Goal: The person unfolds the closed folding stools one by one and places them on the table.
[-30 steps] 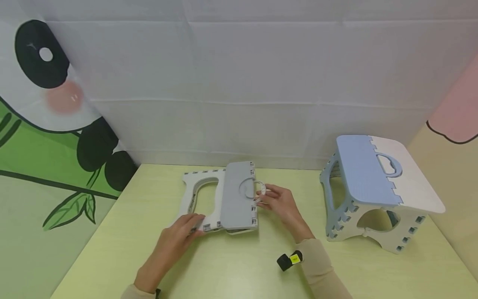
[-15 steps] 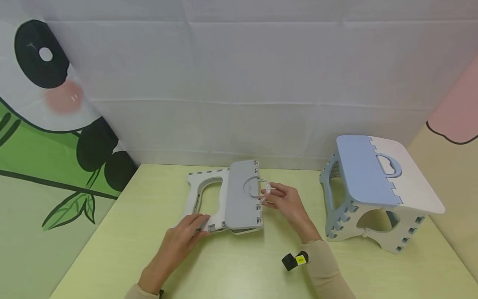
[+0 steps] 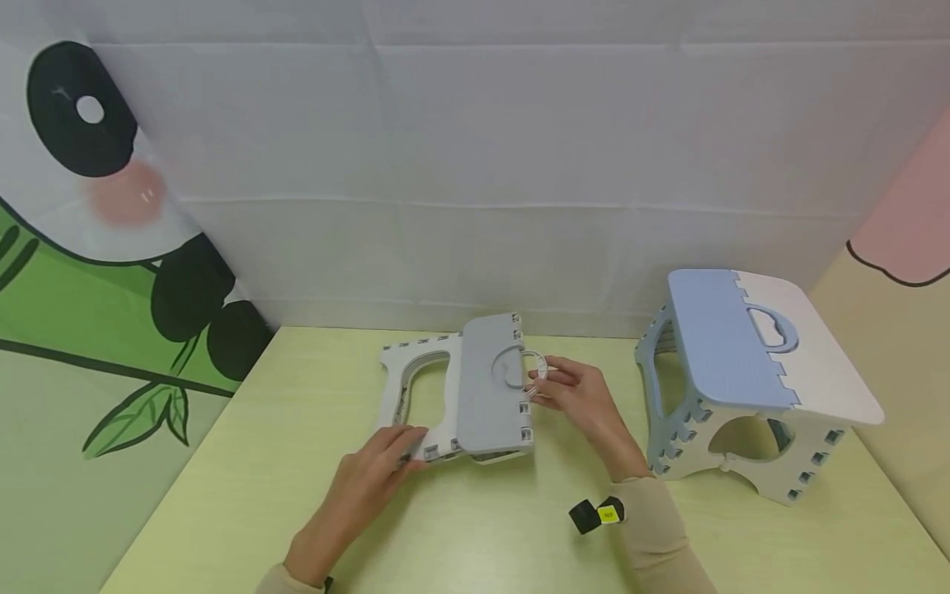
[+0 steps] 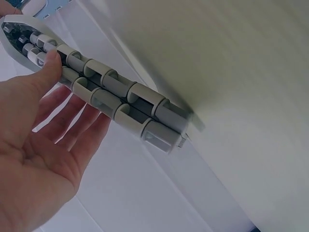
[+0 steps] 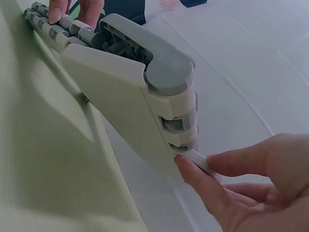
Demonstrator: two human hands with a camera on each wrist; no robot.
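Note:
A folded grey and white folding step stool [image 3: 490, 388] lies flat at the middle of the table in the head view. My left hand [image 3: 378, 466] grips its leg edge at the near left corner; the left wrist view shows the thumb on top of the hinged edge [image 4: 116, 92] and the fingers beneath. My right hand [image 3: 586, 404] pinches the white loop handle [image 3: 543, 367] on the stool's right side. In the right wrist view, thumb and forefinger close on that handle [image 5: 200, 162], under the hinge knuckles [image 5: 176, 123].
A second folding stool [image 3: 731, 346], blue and white, stands unfolded on the right of the pale yellow table [image 3: 475, 536]. Behind runs a white cloth backdrop [image 3: 475, 181] with a cartoon print at its left. A black wrist strap piece [image 3: 586, 517] hangs by the right sleeve.
Both hands and the folded grey stool have shifted a little to the right along the table. The grips look the same, and the blue and white stool has not moved.

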